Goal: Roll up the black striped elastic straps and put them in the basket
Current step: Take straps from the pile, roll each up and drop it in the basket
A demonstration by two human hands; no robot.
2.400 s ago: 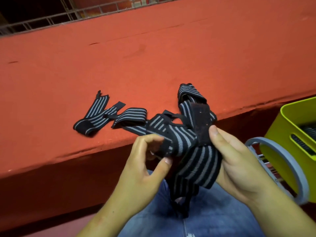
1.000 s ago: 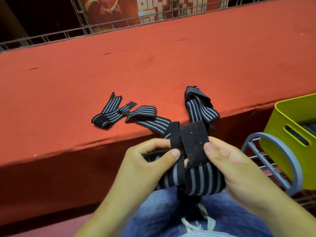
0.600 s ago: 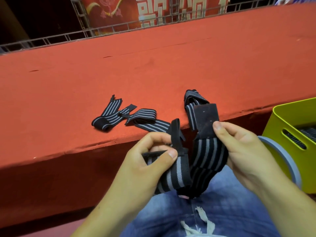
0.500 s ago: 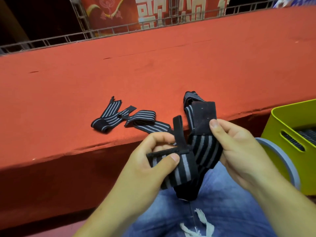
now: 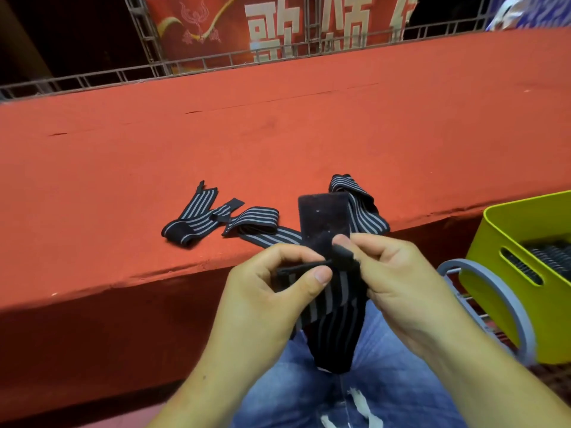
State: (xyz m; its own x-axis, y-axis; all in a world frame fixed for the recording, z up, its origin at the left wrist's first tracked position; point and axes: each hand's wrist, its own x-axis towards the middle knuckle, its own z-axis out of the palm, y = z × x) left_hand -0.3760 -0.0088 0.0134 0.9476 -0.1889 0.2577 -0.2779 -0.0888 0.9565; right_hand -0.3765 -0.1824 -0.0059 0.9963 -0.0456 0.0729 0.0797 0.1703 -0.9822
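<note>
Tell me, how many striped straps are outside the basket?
4, seemingly: a held strap between left hand and right hand, two ledge straps at left, another behind the hands. The basket hides more.

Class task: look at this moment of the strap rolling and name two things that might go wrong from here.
1. The strap is pinched only at its top by the left hand and right hand; its hanging tail may twist, giving a loose roll.
2. The loose straps lie near the red ledge edge, so tugging could drag them off.
</note>
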